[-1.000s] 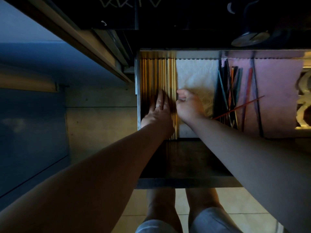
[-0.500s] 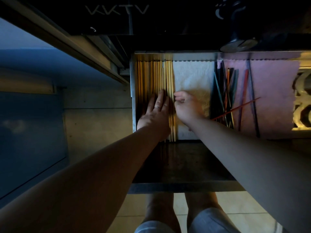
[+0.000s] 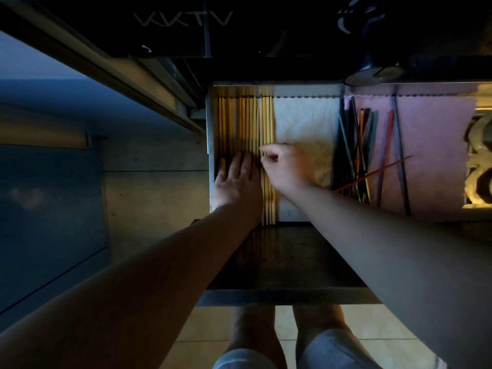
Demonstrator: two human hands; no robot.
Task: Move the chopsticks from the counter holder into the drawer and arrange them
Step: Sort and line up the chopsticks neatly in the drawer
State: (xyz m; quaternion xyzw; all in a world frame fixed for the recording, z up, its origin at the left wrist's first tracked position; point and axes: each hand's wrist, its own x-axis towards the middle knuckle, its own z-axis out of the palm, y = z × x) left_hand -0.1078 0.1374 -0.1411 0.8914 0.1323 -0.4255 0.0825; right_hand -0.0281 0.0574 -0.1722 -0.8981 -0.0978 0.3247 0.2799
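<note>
An open drawer holds a row of pale wooden chopsticks laid side by side along its left wall. My left hand lies flat on the near part of that row, fingers together and pointing away. My right hand sits just to its right, thumb and forefinger pinched on one wooden chopstick near the row's right edge. White paper lining lies bare beside the row. The counter holder is not in view.
Several dark and coloured chopsticks lie loosely crossed on pink lining at the drawer's right, one red stick slanting over them. A dark counter edge overhangs the drawer's back. My legs stand on the tiled floor below.
My left hand has slid left and back toward me over the wooden row. My right hand has shifted left onto the row's edge and pinched a stick.
</note>
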